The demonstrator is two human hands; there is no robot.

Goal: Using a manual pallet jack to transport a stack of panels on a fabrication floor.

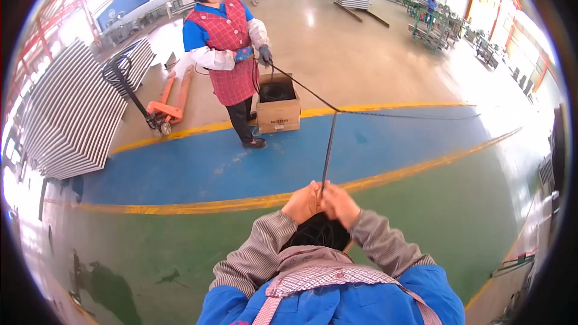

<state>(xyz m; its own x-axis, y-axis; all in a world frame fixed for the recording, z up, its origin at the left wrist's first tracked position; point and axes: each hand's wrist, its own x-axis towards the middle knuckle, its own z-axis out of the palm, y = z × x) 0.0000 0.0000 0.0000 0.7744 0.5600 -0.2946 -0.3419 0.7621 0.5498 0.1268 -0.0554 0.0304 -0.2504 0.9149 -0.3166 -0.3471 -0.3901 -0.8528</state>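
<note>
Two hands meet at picture centre-low, left hand (303, 203) and right hand (341, 204) pressed side by side, both grips closed around one black strip (328, 150). Strip exits the fists at 12 o'clock, runs straight up and slightly right, long axis near vertical in the view, then kinks at a junction over the blue floor band (198, 165). From that kink one leg goes off toward 10 o'clock to a co-worker's gloved hand (265, 55), the other trails toward 3 o'clock across the floor. Dark bundle (319, 232) of the same black stuff sits just below the fists, between the forearms, touching or nearly touching them; can't tell if it's coiled or loose. Both hands equally near the strip, right one sits a hair closer to where it leaves the grip. Co-worker in red checked apron stands at 11 o'clock, well apart, beside an open cardboard box (278, 108) holding more black material. Orange pallet jack (168, 105) at 10 o'clock, next to a stack of grey panels (72, 114) at 9 o'clock. Yellow lines border the blue band; green floor under the person.
</note>
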